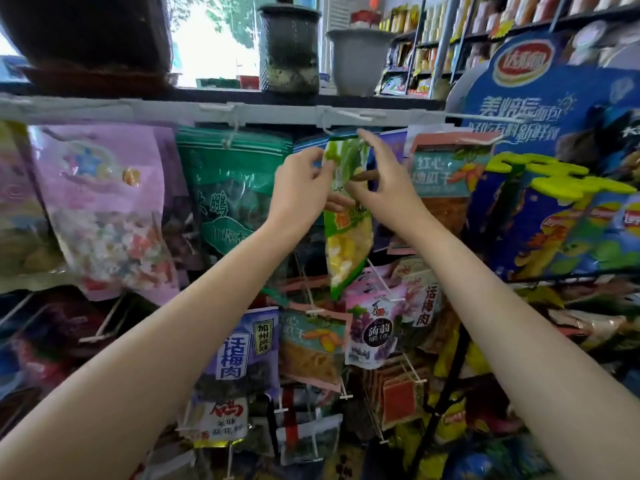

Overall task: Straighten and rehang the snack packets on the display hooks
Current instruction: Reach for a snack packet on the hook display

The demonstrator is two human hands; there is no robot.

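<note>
A green snack packet (348, 237) with yellow pieces inside hangs upright under the white top rail (277, 114) of the display. My left hand (303, 183) pinches its upper left edge. My right hand (384, 178) holds the upper right part, with the index finger raised to the packet's top near a white hook (346, 116). I cannot tell if the packet's hole is on the hook. Both arms reach up from below.
Pink (104, 209) and dark green (228, 188) packets hang to the left, an orange-pink one (441, 174) to the right. Lower hooks carry more packets (372, 327). A blue cardboard crisp stand (554, 168) fills the right. Plant pots (289, 46) sit on the ledge above.
</note>
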